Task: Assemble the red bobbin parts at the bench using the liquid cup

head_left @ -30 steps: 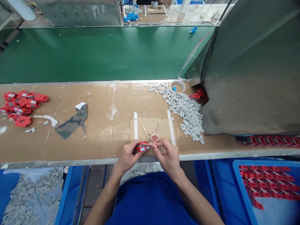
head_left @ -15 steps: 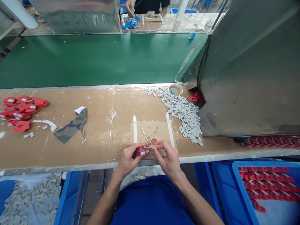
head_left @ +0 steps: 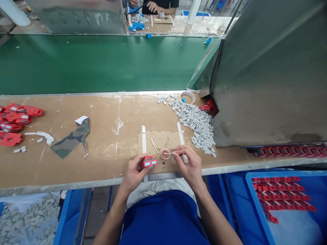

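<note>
My left hand [head_left: 133,172] is closed around a small red plastic toy piece [head_left: 149,161] with pale window panels and a grey strip. My right hand [head_left: 191,163] pinches a thin pale stick [head_left: 169,153], its far tip inside a small round cup [head_left: 162,156] of brownish liquid. Whether that tip bears cotton is too small to tell. Behind the cup a second stick, like a cotton swab [head_left: 154,145], lies on a cardboard sheet [head_left: 171,135] held by white tape strips.
Grey flat pieces [head_left: 201,127] are heaped at right near a tape roll [head_left: 187,98]. Red pieces [head_left: 15,117] and a camouflage scrap [head_left: 71,139] lie left. Beyond runs a green belt [head_left: 102,64]; a metal panel [head_left: 255,85] and a blue bin [head_left: 251,197] stand right. A co-worker's hands show opposite.
My right hand has drawn the stick away from the red piece and lowered its tip into the cup. A blue piece now sits on the belt's far edge; the co-worker's hands have moved.
</note>
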`<state>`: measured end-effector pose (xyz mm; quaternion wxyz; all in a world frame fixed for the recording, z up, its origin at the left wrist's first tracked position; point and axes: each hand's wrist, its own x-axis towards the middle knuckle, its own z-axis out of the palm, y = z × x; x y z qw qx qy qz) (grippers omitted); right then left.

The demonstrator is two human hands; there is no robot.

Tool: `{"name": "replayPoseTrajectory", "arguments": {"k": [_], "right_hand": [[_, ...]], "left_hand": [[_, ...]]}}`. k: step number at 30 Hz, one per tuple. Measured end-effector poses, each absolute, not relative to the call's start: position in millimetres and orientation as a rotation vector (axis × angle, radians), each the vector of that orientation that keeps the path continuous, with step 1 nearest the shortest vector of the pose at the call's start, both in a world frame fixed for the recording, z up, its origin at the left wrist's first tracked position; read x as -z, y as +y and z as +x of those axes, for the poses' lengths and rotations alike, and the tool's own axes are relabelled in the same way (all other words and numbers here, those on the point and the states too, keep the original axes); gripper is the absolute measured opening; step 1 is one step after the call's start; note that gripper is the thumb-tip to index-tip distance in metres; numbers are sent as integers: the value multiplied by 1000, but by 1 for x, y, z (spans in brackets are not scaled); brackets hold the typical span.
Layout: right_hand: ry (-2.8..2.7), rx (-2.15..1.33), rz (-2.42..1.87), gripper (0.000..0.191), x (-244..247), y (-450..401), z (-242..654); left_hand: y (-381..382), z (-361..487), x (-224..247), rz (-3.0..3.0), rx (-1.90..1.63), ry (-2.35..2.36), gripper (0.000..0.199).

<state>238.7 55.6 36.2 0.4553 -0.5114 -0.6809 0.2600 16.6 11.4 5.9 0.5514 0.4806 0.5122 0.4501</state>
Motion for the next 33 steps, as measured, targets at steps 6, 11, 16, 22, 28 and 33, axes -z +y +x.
{"name": "replayPoseTrajectory", "arguments": {"k": [6,11,16,22,28,33], "right_hand": [[-1911,-601,-1281,31,-22,66,247],[-2017,-320,-1571,25,-31,112,311],[-2236,-328,-1676,15,-34,131,345],[-2358,-296,-1736,17,-21,123,333],[-2225,-385,-1690,15,-17,125,339],[-1983,-570,-1527,14,-23,125,342]], "left_hand": [[13,15,-8,1161,-1113,1223,28],[14,13,-7,1194,-1154,1232,28],[14,12,-5,1196,-1161,1240,28],[14,12,-5,1220,-1174,1233,27],[14,11,-5,1231,-1152,1246,28],[13,11,-3,1235,-1170,1238,27]]}}
